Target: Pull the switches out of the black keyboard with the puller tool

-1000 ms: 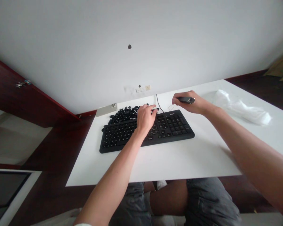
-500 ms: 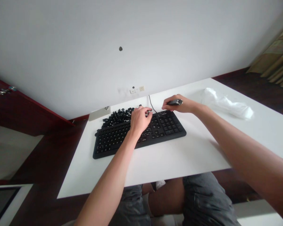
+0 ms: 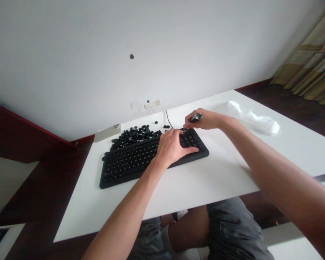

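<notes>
A black keyboard (image 3: 135, 168) lies on the white table, with many of its keycaps off on the left and middle. My left hand (image 3: 170, 146) rests across its right half, thumb stretched over the number pad and fingers near the back edge. Closed round a dark-handled tool with a shiny end (image 3: 196, 117), my right hand (image 3: 203, 119) is at the keyboard's back right corner. The tool's working tip is too small to make out. Behind the keyboard lies a heap of loose black keycaps (image 3: 135, 134).
A phone (image 3: 107, 133) lies at the table's back left. Crumpled clear plastic (image 3: 254, 117) sits at the right. A few single keycaps (image 3: 166, 126) and the cable (image 3: 168, 118) are behind the keyboard. Wall sockets (image 3: 152, 104) are beyond the table (image 3: 200, 180).
My left hand has moved right along the keyboard, its thumb now spread over the number pad. My right hand keeps the tool, now tilted more steeply. The view has shifted slightly.
</notes>
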{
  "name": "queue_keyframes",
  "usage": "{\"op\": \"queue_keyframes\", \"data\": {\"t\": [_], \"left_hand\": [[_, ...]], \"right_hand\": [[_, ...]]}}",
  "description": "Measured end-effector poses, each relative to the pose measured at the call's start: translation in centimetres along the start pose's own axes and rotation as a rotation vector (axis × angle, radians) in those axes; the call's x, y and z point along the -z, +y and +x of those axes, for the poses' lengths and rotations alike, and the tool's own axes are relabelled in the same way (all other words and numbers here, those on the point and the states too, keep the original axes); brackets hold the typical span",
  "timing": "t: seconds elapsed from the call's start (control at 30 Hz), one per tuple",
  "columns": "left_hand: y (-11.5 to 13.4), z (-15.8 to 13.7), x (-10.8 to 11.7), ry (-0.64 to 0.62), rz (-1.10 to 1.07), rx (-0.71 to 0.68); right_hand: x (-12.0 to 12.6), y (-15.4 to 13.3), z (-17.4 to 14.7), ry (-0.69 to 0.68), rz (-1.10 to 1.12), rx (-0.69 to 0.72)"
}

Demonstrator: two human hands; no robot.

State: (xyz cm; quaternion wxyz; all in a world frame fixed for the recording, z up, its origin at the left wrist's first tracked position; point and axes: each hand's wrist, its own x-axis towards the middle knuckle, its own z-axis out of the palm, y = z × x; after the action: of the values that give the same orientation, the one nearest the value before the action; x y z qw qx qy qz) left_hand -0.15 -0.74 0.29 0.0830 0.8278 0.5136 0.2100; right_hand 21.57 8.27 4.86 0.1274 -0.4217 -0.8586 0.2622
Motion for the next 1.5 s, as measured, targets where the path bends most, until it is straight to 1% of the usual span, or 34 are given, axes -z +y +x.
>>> {"op": "queue_keyframes", "data": {"t": [0.17,0.33,0.57,0.7,0.83,1.0,1.07,1.2,1.3,1.37,1.5], "left_hand": [[0.3,0.0,0.3,-0.056,-0.013,0.021],[0.5,-0.1,0.7,-0.128,-0.009,-0.003],[0.3,0.1,0.2,-0.104,-0.046,0.017],[0.3,0.0,0.1,-0.088,-0.043,0.026],[0.3,0.1,0.1,-0.092,-0.053,0.03],[0.1,0.2,-0.1,-0.104,-0.085,0.039],[-0.1,0.3,-0.2,-0.105,-0.086,0.035],[-0.1,0.4,-0.2,-0.083,-0.057,0.034],[0.2,0.1,-0.1,-0.049,-0.028,0.068],[0.4,0.0,0.1,-0.043,-0.012,0.092],[0.6,-0.1,0.2,-0.053,-0.011,0.101]], "right_hand": [[-0.1,0.2,0.1,0.015,-0.02,0.028],[-0.2,0.3,0.0,0.023,-0.036,0.066],[-0.3,0.3,0.1,0.018,-0.046,0.118],[-0.2,0.1,0.1,-0.008,-0.056,0.149],[-0.5,0.4,0.2,-0.009,-0.058,0.121],[-1.1,0.8,0.5,-0.012,-0.002,-0.003],[-1.2,0.6,0.6,-0.012,-0.016,-0.013],[-1.5,-0.3,-0.3,0.056,-0.074,0.065],[-2.0,-1.7,-1.7,0.092,-0.097,0.084],[-2.5,-3.0,-2.5,0.1,-0.154,0.061],[-3.0,-6.1,-3.2,0.072,-0.394,-0.02]]}}
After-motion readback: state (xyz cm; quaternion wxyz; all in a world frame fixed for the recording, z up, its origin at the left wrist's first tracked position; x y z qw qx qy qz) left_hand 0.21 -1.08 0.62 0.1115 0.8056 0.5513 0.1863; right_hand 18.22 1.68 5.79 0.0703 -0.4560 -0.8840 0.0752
